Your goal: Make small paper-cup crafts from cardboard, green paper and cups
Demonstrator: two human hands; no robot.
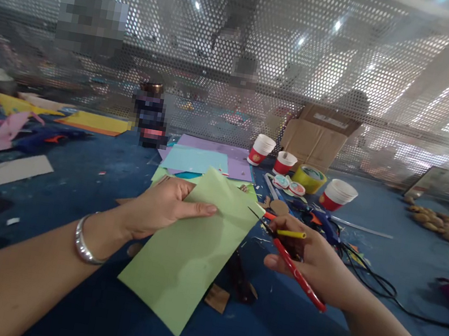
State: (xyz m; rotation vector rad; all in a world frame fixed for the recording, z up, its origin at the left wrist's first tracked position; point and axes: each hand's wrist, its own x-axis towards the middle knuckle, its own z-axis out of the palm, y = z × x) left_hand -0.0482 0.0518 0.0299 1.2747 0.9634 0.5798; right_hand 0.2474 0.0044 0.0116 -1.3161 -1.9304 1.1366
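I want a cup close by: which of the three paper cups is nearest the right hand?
The rightmost cup, right of the yellow tape roll; the other two stand farther back, left of it.

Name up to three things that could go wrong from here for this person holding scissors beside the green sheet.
1. The scissors in the right hand point at the green sheet near where the left hand pinches it. The thumb lies close to the blades and might get nicked.
2. The sheet is gripped on one side only, so the cut may wander.
3. A black cable loops beside the right wrist and could snag.
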